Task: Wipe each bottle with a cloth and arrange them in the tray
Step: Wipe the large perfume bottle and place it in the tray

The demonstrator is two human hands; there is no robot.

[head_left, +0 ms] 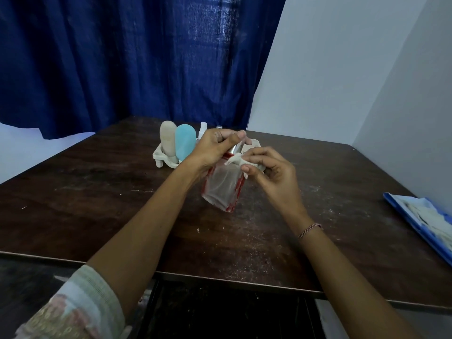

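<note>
- Our pale plastic tray (160,156) holds a beige bottle (167,138) and a light-blue bottle (185,143).
- Our left hand (215,150) grips the clear red-trimmed bottle (221,189) in front of the tray; our right hand (271,172) pinches a white cloth (236,160) against it.

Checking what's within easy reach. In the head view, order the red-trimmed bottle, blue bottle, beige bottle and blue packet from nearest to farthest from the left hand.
1. Red-trimmed bottle: gripped at its top by the left hand.
2. Blue bottle: in the tray, just left.
3. Beige bottle: beside it, further left.
4. Blue packet: table's far right edge.
</note>
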